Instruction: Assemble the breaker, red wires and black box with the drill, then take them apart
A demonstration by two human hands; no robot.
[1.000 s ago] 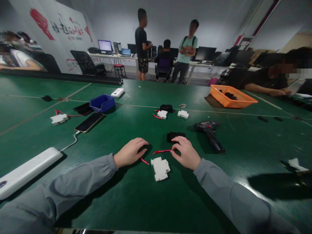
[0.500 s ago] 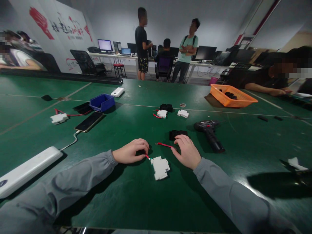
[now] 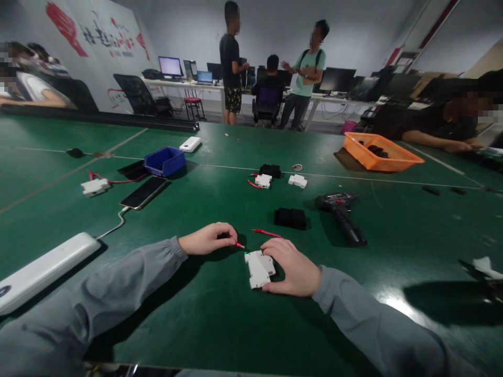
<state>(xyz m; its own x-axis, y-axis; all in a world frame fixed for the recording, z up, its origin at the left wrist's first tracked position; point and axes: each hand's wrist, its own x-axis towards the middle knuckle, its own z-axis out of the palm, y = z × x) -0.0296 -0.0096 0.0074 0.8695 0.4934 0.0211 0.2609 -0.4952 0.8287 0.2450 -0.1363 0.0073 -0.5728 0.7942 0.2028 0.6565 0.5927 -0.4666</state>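
Note:
My left hand (image 3: 214, 238) pinches a short red wire (image 3: 239, 245); its bare metal tip points at the top left corner of a white circuit breaker (image 3: 259, 269). The breaker lies flat on the green table. My right hand (image 3: 293, 267) grips its right side, thumb at the lower edge and fingers at the upper edge. Just beyond those fingers lies a second red wire (image 3: 267, 232) with a metal end. A black block-shaped part (image 3: 290, 218) sits behind it, and a black power drill (image 3: 341, 217) rests to the right.
Farther back are a wired white breaker (image 3: 263, 180), another white breaker (image 3: 297, 181) and an orange basket (image 3: 383, 152) with black parts. On the left are a blue bin (image 3: 164, 161), a phone (image 3: 144, 192) and a white power strip (image 3: 47, 272). Other people stand or sit around the table.
My right hand has moved from beside the black part and second red wire down to the breaker and taken hold of it. My left hand has barely moved, still pinching its wire.

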